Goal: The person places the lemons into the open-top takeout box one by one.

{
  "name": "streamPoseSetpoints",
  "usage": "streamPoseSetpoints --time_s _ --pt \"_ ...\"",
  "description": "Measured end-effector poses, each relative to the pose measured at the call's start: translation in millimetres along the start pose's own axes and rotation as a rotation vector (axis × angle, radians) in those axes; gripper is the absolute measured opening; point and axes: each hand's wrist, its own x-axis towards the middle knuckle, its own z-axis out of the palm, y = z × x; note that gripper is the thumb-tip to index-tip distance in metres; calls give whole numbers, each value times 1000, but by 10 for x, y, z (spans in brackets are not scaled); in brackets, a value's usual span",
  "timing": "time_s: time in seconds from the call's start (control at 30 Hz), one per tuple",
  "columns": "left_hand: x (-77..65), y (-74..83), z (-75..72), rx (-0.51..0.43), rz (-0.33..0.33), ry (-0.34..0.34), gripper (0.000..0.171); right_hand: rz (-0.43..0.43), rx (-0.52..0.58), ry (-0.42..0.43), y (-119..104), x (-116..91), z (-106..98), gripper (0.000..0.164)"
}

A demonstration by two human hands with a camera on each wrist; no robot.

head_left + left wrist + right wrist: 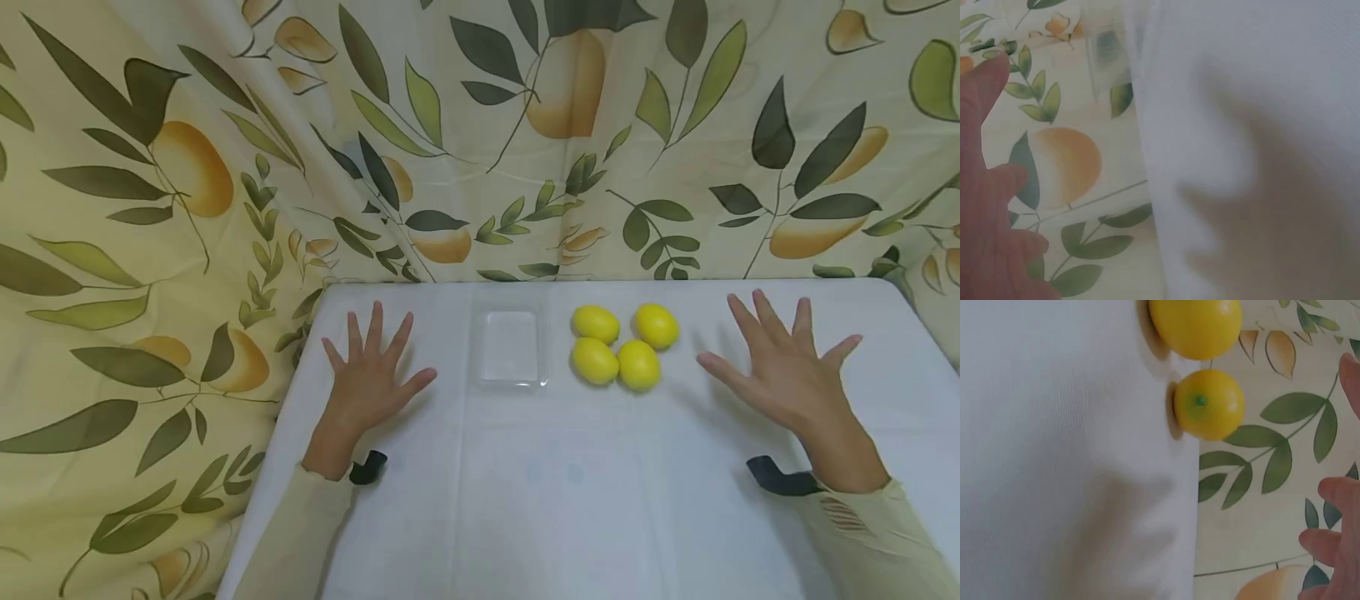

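Several yellow lemons point(639, 366) lie grouped on the white-covered table, right of its middle. Just left of them sits a clear plastic box point(512, 384), with nothing visible inside. My left hand point(369, 375) is over the table to the left of the box, fingers spread and holding nothing. To the right of the lemons, my right hand point(795, 375) also has its fingers spread and touches nothing. Two lemons appear in the right wrist view, the smaller-looking lemon point(1210, 405) with a green stem spot. Fingers point(1007, 181) show at the left edge of the left wrist view.
The white table cover point(547, 500) has faint fold lines. A curtain point(480, 200) printed with leaves and orange fruit hangs behind the table and along its left side. Dark bands point(783, 479) sit at both wrists.
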Motion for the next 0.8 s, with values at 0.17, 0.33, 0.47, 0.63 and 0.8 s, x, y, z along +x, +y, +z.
streamPoseSetpoints --time_s 0.17,0.33,0.47,0.63,0.8 --pt "64 82 -29 -103 12 -24 83 -17 47 13 -75 20 35 100" --pt "165 199 -9 -262 37 -40 77 -41 118 35 -122 42 53 94" --pt "276 294 28 -397 67 -14 75 -30 163 37 -182 117 78 90" --pt "411 419 112 -543 56 -10 75 -13 211 45 -253 222 119 89" --pt "511 571 237 -678 6 -10 68 -4 253 54 -271 299 186 86"
